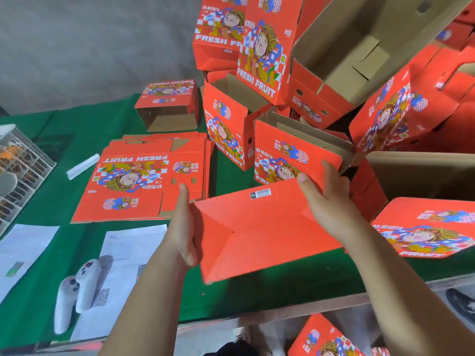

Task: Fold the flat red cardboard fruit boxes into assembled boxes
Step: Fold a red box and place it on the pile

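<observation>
I hold a red cardboard fruit box [257, 227] above the green table [231, 299], its plain folded bottom with a barcode label turned toward me. My left hand [183, 227] grips its left edge, thumb on the bottom panel. My right hand [326, 201] grips the upper right corner, fingers curled over the printed side wall. A stack of flat red box blanks [144, 181] lies on the table to the left.
Several assembled red boxes [270, 73] are piled at the back and right, and one [168, 106] lies on its side behind the flat stack. Two white controllers [77, 286] and paper sheets [126, 253] sit front left. A wire basket [18, 165] stands at the left edge.
</observation>
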{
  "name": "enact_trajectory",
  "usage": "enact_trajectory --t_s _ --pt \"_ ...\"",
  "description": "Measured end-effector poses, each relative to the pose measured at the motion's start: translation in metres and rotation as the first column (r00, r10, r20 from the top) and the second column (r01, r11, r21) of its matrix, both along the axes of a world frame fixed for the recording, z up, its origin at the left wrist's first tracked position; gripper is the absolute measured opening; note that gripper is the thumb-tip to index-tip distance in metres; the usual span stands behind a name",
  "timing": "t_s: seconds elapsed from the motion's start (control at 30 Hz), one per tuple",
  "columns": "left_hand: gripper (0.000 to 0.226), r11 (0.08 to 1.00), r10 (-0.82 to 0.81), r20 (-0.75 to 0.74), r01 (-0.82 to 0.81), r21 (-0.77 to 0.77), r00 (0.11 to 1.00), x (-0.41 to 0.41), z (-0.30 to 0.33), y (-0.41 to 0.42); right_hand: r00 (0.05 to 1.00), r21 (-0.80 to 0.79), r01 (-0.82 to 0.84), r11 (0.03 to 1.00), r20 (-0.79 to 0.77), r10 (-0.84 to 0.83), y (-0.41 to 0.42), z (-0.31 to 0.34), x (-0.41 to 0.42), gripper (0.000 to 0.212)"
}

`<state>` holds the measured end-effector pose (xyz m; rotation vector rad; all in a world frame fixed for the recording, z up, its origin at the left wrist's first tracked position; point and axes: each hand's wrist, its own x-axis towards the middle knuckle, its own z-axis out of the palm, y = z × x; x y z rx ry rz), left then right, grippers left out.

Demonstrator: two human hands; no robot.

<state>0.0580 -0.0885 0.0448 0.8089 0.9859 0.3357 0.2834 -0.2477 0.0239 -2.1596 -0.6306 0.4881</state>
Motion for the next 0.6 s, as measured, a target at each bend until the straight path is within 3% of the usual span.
enact_trajectory --t_s 0.07,0.17,0.3,0.47,0.53,0.6 --pt "0.069 0.998 0.014 0.024 -0.016 0.057 1.000 -0.007 -0.005 0.008 0.999 0.054 0.034 0.998 0.020 -0.035 -0.004 0.009 -0.001 0.082" --pt "0.017 0.986 0.084 0.141 -0.103 0.132 0.986 -0.008 -0.005 0.009 0.995 0.188 0.077 0.979 0.051 -0.088 -0.002 0.015 -0.007 0.060" --pt "0.056 0.944 0.204 0.276 -0.264 0.199 0.939 -0.008 -0.012 0.008 0.985 0.340 0.077 0.937 0.117 -0.124 0.005 0.009 -0.018 0.052" --pt "0.074 0.918 0.203 0.306 -0.290 0.272 0.930 -0.024 -0.027 0.010 0.980 0.581 0.156 0.799 0.012 -0.199 0.004 -0.001 -0.029 0.048" --pt "0.069 0.934 0.153 0.214 -0.212 0.287 0.965 -0.019 -0.024 0.016 0.986 0.630 0.128 0.766 0.001 -0.166 0.003 -0.004 -0.032 0.043" --pt "0.056 0.956 -0.006 0.050 -0.009 0.292 0.999 -0.013 -0.020 0.020 0.993 0.638 0.074 0.767 0.022 -0.114 0.001 -0.006 -0.032 0.041"
